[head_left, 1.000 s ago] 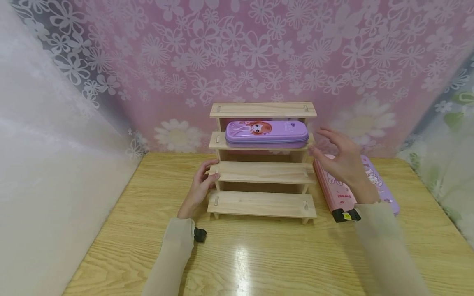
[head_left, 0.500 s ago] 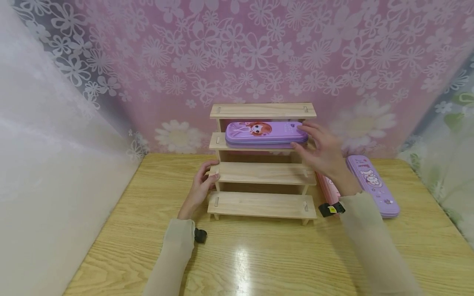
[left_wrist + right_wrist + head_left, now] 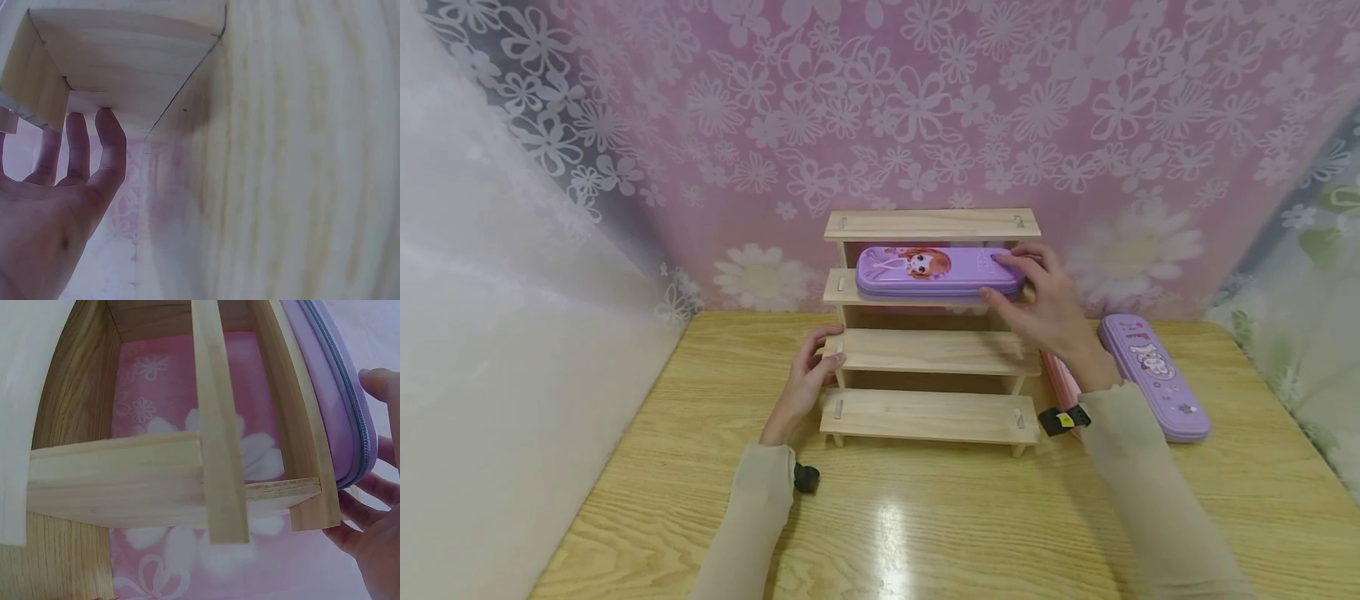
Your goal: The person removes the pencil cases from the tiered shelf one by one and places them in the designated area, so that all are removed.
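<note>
A four-tier wooden stand (image 3: 932, 350) stands on the table. On its second tier from the top lies a purple zippered pencil case (image 3: 962, 265) with a doll picture. My right hand (image 3: 1052, 304) pinches the case's right end, thumb at the front edge and fingertips on top. In the right wrist view, this hand (image 3: 381, 550) is around the end of the pencil case (image 3: 331, 394), beside its zip. My left hand (image 3: 805, 371) grips the stand's left side at the third tier. The left wrist view has this hand's fingers (image 3: 109, 150) bent around the wood.
Right of the stand, a lilac pencil case (image 3: 1157, 379) with a cartoon animal lies on the table (image 3: 970, 525). A pink case (image 3: 1060, 383) beside it is mostly hidden by my right arm. A flowered pink curtain (image 3: 925, 100) hangs behind the stand.
My right hand has moved left from beside the stand onto the purple pencil case's right end and taken hold of it. My left hand has stayed on the stand.
</note>
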Available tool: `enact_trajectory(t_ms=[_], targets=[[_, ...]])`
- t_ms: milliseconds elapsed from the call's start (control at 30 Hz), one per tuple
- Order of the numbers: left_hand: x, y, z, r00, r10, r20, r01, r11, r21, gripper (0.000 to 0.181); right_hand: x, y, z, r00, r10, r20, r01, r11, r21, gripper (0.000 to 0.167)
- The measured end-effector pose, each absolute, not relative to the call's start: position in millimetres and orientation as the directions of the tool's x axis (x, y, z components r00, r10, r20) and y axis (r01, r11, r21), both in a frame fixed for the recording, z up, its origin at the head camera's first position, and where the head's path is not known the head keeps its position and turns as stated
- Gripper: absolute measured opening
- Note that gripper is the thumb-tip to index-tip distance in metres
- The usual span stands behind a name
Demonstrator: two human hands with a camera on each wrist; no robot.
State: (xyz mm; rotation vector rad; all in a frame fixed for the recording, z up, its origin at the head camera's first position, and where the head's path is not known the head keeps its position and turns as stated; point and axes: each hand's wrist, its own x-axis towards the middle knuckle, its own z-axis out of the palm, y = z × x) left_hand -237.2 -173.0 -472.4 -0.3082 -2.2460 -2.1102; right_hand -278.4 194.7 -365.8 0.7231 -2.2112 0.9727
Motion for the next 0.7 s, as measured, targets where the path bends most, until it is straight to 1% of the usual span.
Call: enact_trajectory(t_ms=[133,233,367,500,600,700], targets=[[-237.1,-173.0,-472.7,-0.979,0.112,0.169,0.176,0.052,0.983,0.042,-273.9,194.7,-366.2,-0.661,-0.217,0.719,-0.69,0.552,-0.468,0.047],[-237.3,-172.9,-472.8,-0.979,0.115,0.17,0.177,0.053,0.983,0.042,-268.5,195.5,-366.9,-0.674,-0.205,0.709,-0.677,0.555,-0.483,0.047],[-238.0,-172.3,-473.0,-0.978,0.121,0.168,0.175,0.051,0.983,0.043,-262.1,196.4,-365.9,-0.691,-0.207,0.693,-0.661,0.568,-0.49,0.05],[-238.6,-172.3,-473.6,-0.979,0.117,0.169,0.176,0.047,0.983,0.043,-259.3,195.6,-361.5,-0.695,-0.247,0.676,-0.657,0.601,-0.456,0.055],[-238.8,-172.9,-474.6,-0.979,0.111,0.17,0.177,0.048,0.983,0.042,-257.7,194.6,-358.2,-0.723,-0.262,0.639,-0.63,0.63,-0.455,0.058],[-239.2,-173.2,-475.7,-0.979,0.114,0.172,0.178,0.048,0.983,0.042,-255.9,194.4,-356.9,-0.758,-0.261,0.598,-0.601,0.636,-0.484,0.061]])
